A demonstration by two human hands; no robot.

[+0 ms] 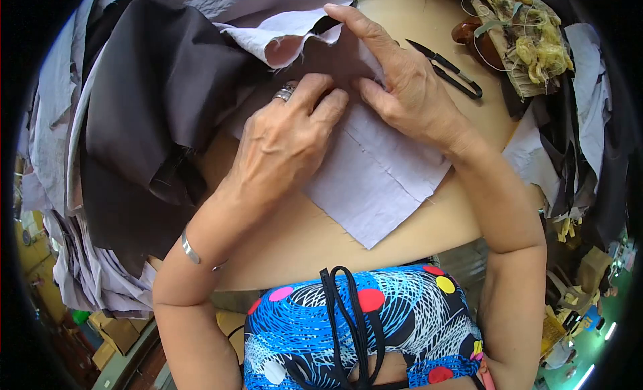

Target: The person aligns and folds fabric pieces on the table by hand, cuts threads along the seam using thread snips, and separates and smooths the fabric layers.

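Observation:
My left hand [288,125], with a ring on one finger, has its fingers bent together on dark fabric at the upper centre. Just right of it, my right hand [402,75] grips the raised edge of the same fabric, thumb and forefinger apart along it. Below both hands a light lilac cloth piece [375,182] with a seam line and frayed edges lies on the table [295,256]. A curled lilac edge [284,51] stands up beyond my left hand. What lies under my left fingertips is hidden.
Black thread snips [449,72] lie right of my right hand. A large dark fabric pile [161,88] covers the left side. At the upper right is a bundle with yellow threads [529,48], and more cloth [589,95] hangs at the right edge.

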